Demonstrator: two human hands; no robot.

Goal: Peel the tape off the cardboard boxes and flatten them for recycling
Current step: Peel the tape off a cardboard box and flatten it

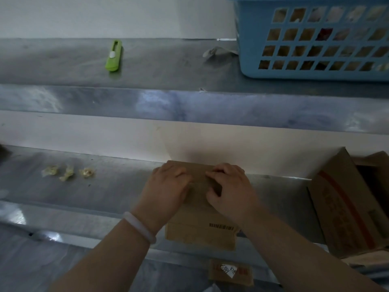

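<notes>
a small cardboard box lies on the steel tabletop, near its front edge, with its far end close to the white wall behind. a barcode label shows on the part nearest the person.

both hands rest side by side on the far half of the box. the left hand lies palm down with its fingers close together and bent toward the middle. a pale bracelet sits on that wrist. the right hand has its fingers curled onto the cardboard and its thumb tucked in below them. it cannot be told whether either hand pinches tape or only presses on the box.

three crumpled wads of tape lie in a row on the tabletop, well to the left of the hands. a larger cardboard box with red print stands tilted at the right end.

on the shelf above, a green utility knife lies to the left. a blue basket stands at the right, with a crumpled scrap just beside it. below the front edge of the tabletop lies a small piece of cardboard with a white sticker.
</notes>
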